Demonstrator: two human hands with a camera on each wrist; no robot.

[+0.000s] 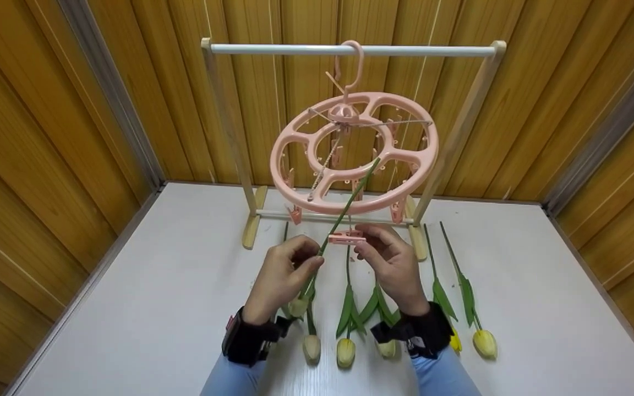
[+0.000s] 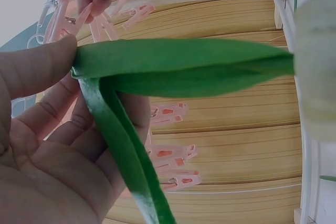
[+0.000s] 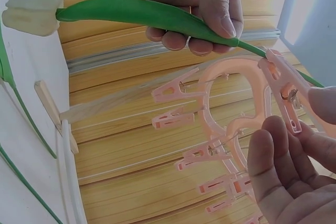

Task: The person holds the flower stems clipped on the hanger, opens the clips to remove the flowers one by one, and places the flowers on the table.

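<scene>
My left hand (image 1: 281, 278) pinches the green stem of an artificial tulip (image 1: 351, 201) between thumb and fingers. The tulip's pale head (image 3: 34, 10) points down toward me, and its stem slants up across the front of a round pink clip hanger (image 1: 405, 154). Leaves (image 2: 173, 56) spread past my thumb in the left wrist view. Between thumb and fingers, my right hand (image 1: 397, 269) grips a pink clothespin (image 1: 347, 238) that hangs from the hanger's front. In the right wrist view the stem passes by the clothespin's end (image 3: 278, 72); whether it lies between the jaws I cannot tell.
A wooden stand with a white crossbar (image 1: 416, 51) carries the hanger by its hook. Other pink clothespins (image 1: 398, 212) dangle below the ring. Several tulips lie on the white table (image 1: 146, 308), including a yellow one (image 1: 485, 344) at right. Wood-panel walls surround the table.
</scene>
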